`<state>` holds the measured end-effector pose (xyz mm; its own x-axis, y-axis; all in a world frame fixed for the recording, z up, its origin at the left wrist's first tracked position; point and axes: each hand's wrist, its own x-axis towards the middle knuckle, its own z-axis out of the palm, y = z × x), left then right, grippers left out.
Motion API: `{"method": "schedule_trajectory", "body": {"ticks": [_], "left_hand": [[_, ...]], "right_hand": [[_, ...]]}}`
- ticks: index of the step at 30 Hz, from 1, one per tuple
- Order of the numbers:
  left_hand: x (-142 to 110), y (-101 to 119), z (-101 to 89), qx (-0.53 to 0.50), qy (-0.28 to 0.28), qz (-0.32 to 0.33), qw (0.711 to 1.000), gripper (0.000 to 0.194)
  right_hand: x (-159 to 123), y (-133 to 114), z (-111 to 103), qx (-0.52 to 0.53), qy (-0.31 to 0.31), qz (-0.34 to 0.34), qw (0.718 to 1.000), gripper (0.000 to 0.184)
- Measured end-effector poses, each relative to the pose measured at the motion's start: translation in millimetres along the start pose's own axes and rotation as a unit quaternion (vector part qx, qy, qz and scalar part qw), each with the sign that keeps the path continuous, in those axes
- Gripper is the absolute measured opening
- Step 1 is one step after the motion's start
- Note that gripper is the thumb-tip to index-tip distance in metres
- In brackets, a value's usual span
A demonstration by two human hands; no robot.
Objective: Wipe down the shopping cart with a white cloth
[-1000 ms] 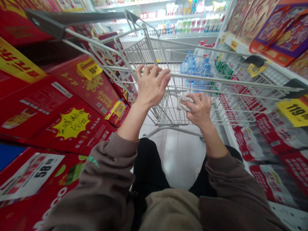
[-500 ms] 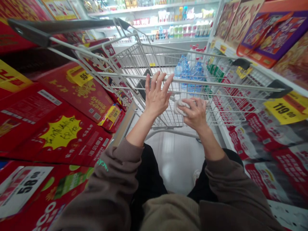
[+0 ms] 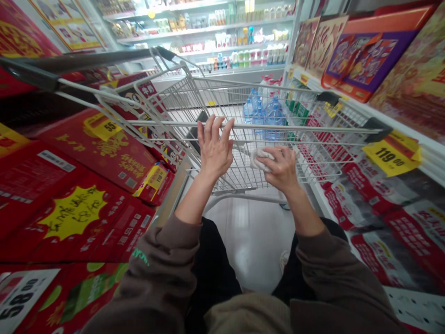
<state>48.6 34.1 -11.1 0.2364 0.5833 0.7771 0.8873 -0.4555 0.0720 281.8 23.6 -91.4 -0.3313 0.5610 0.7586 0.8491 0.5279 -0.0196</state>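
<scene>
first-person view along a shop aisle, looking down into a wire shopping cart point(image 3: 181, 99). the left hand point(image 3: 214, 148) is open with the fingers spread, its fingertips across the cart's top bar point(image 3: 330, 128) and not closed around it. the right hand point(image 3: 281, 169) is partly curled over a crumpled white cloth point(image 3: 260, 160), which it has hold of just below the bar in view, above the wire floor of the cart. at the far end of the cart, clear plastic water bottles point(image 3: 264, 116) with a blue tint stand close together. the brown sleeves point(image 3: 160, 273) of the person's top reach toward both wrists. to the left, red cardboard boxes point(image 3: 90, 153) are stacked, with a yellow price tag point(image 3: 100, 126) and a yellow starburst sign point(image 3: 73, 213) on them. to the right, red-and-white packs point(image 3: 368, 199) sit below a yellow 119 price tag point(image 3: 389, 157). stocked shelves point(image 3: 201, 37) stand beyond the cart.
</scene>
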Motion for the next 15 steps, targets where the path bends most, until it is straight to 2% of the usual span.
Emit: {"method": "schedule_trajectory", "body": {"ticks": [2,4,10,15], "left_hand": [[0,-1,1.7,0.000,0.006,0.001,1.000,0.055],[-1,-2,3.0,-0.008,0.007,0.000,1.000,0.055],[10,6,-3.8,-0.032,-0.027,-0.035,0.999,0.053],[44,13,-7.5,-0.065,-0.042,0.030,0.997,0.056]], "right_hand": [[1,4,-2,-0.019,0.029,0.030,0.999,0.046],[-1,8,1,-0.024,0.032,0.038,0.998,0.048],[-6,14,3,-0.008,-0.032,0.016,0.999,0.031],[-2,16,-6,-0.022,0.063,0.031,0.997,0.037]]}}
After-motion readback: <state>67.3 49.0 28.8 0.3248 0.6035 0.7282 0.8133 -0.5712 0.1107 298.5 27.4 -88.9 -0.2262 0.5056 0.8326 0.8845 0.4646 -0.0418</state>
